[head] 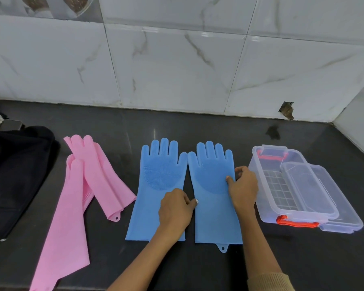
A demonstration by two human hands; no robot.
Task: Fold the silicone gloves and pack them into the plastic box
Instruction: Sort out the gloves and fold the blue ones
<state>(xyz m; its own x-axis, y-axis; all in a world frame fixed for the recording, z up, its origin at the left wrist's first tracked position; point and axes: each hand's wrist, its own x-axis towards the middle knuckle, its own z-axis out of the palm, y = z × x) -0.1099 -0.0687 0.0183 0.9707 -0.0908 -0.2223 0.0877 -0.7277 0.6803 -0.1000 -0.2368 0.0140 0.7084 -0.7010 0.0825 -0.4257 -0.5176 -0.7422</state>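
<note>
Two blue gloves lie flat, palms up, side by side mid-counter, fingers toward the wall. Right hand pinches the right-hand glove's outer edge; left hand pinches its inner edge, likely squaring it for folding. Pink gloves wait left. Open plastic box sits right, its lid leaning against it.

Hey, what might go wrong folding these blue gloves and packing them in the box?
1. Both hands, left hand and right hand, work the right blue glove; tugging may shift the left blue glove touching it.
2. The lid leans in the box, partly blocking the opening.
</note>
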